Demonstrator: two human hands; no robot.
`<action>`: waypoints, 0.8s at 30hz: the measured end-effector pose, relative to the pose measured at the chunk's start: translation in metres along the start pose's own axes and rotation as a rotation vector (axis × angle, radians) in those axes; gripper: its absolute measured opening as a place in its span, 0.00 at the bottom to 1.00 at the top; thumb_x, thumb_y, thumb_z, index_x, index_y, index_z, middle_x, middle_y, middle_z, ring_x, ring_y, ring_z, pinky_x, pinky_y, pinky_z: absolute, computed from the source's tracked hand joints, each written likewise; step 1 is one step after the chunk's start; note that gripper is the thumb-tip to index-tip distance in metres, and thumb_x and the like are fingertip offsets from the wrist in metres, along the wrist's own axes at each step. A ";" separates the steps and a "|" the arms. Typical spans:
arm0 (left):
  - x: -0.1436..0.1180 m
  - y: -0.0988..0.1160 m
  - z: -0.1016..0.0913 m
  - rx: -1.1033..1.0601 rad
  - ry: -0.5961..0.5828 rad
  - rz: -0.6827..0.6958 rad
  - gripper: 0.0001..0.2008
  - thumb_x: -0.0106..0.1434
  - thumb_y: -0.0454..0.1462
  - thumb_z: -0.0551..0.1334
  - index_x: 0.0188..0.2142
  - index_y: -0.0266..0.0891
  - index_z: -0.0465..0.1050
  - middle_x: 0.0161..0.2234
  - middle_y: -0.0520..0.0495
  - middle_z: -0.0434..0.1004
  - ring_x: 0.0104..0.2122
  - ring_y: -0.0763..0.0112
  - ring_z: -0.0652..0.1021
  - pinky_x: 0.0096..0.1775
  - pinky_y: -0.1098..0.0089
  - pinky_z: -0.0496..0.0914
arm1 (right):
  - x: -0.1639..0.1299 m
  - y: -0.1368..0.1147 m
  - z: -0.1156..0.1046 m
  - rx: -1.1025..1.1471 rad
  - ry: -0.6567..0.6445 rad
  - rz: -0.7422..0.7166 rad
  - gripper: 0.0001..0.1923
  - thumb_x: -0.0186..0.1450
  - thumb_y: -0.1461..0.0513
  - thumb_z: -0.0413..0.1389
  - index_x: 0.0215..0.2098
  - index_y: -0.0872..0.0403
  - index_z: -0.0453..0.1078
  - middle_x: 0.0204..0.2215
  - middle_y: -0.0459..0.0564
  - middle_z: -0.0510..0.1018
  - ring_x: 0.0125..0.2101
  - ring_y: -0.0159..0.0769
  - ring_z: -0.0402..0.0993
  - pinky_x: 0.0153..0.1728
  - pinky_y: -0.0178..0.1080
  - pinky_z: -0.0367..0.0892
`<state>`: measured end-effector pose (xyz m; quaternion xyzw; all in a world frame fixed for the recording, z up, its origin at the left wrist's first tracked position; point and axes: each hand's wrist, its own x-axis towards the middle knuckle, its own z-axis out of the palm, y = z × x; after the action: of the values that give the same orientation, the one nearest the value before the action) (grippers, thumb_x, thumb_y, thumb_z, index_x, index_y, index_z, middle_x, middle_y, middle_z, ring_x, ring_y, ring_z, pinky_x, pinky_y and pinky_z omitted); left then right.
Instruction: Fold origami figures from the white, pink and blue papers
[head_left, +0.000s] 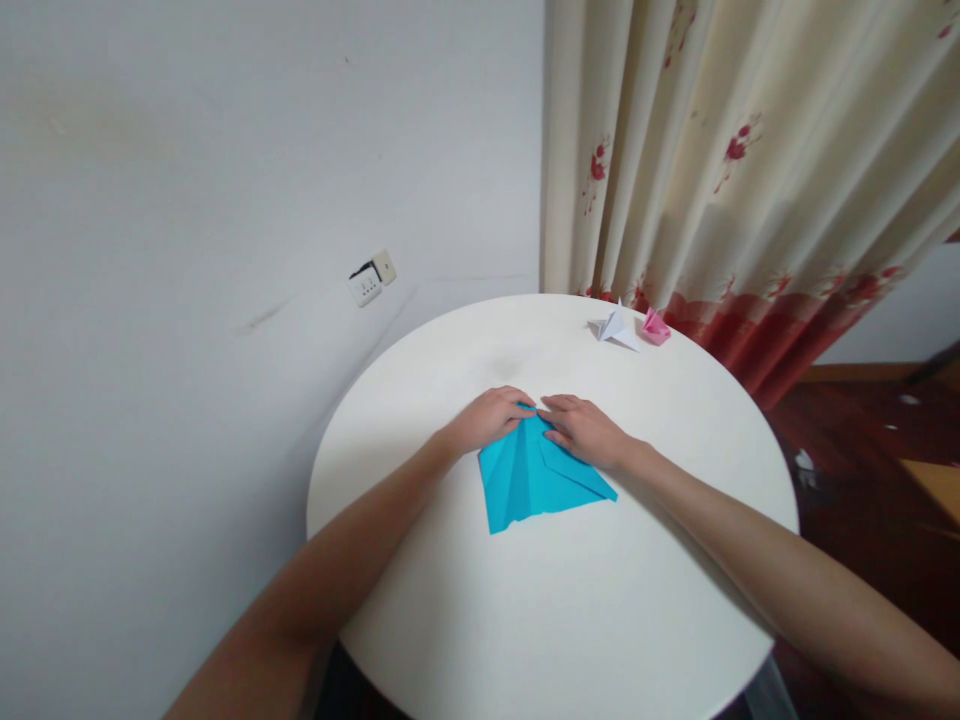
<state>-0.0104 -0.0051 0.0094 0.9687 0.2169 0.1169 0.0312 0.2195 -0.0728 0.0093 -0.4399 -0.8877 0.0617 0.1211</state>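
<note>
Folded blue paper lying flat near the centre of a round white table, its pointed end toward the far side. Left hand and right hand rest palm-down on that far point, fingers flattened against the sheet and pressing rather than pinching it; the fingertips nearly meet at the apex. The paper's wide end fans out toward the near side, uncovered. The apex itself is hidden beneath the fingers. At the far right edge lie a white paper figure and a pink one, too small to identify.
</note>
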 end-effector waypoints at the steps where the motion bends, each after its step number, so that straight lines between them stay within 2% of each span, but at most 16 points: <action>1: 0.000 0.001 -0.001 -0.008 -0.009 0.004 0.15 0.68 0.34 0.56 0.51 0.43 0.77 0.53 0.45 0.76 0.53 0.62 0.74 0.57 0.62 0.66 | 0.000 0.000 0.000 0.000 -0.004 0.002 0.24 0.72 0.55 0.48 0.63 0.54 0.64 0.63 0.60 0.65 0.62 0.49 0.61 0.60 0.49 0.58; 9: -0.002 0.007 -0.005 -0.004 -0.079 -0.022 0.18 0.66 0.31 0.56 0.51 0.46 0.76 0.55 0.46 0.73 0.53 0.63 0.74 0.54 0.65 0.67 | 0.000 0.001 0.007 -0.029 -0.019 0.012 0.26 0.72 0.54 0.45 0.65 0.55 0.61 0.65 0.59 0.62 0.63 0.49 0.58 0.61 0.50 0.57; 15: -0.005 0.010 -0.006 -0.004 -0.078 -0.065 0.18 0.67 0.33 0.56 0.53 0.49 0.74 0.56 0.49 0.71 0.55 0.64 0.72 0.54 0.67 0.67 | -0.014 0.007 0.015 -0.034 -0.092 0.076 0.36 0.71 0.43 0.38 0.71 0.50 0.45 0.71 0.58 0.45 0.69 0.55 0.42 0.64 0.59 0.46; 19: -0.006 0.009 -0.004 -0.004 -0.084 -0.082 0.19 0.67 0.33 0.56 0.54 0.52 0.73 0.57 0.50 0.71 0.55 0.64 0.72 0.53 0.67 0.67 | -0.042 0.014 0.010 -0.015 -0.148 0.098 0.40 0.69 0.38 0.37 0.72 0.46 0.38 0.71 0.56 0.39 0.69 0.54 0.36 0.65 0.62 0.40; 24: -0.004 0.006 -0.002 -0.002 -0.079 -0.059 0.20 0.67 0.33 0.55 0.55 0.52 0.73 0.57 0.50 0.71 0.55 0.64 0.72 0.52 0.67 0.68 | -0.097 0.014 -0.004 -0.009 -0.179 0.117 0.42 0.68 0.38 0.41 0.72 0.44 0.32 0.71 0.53 0.34 0.70 0.52 0.32 0.65 0.62 0.37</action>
<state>-0.0120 -0.0127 0.0111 0.9657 0.2437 0.0780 0.0441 0.2880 -0.1411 -0.0057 -0.4841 -0.8681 0.1039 0.0354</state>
